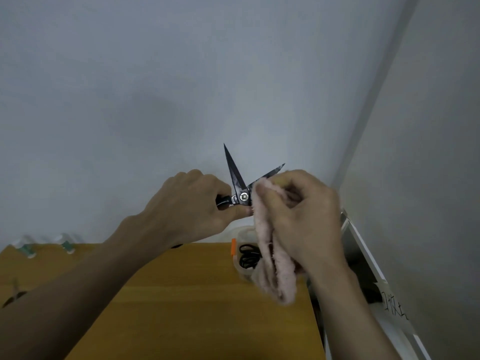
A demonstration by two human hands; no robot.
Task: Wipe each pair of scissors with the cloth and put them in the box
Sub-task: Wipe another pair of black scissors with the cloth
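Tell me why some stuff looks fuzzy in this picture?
Head view: the scissors held up in the left hand look sharp; the cloth in the right hand is softly blurred; the spools and scissors at the left edge smear, where the wide lens bends things.

Your scissors (pixel 237 181): dark matt metal, shiny rivet. Your cloth (pixel 275 268): pink, fluffy. Table (pixel 181 294): smooth wood. Box (pixel 240 268): clear plastic.

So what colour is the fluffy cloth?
Pale pink cloth, clearest in the head view.
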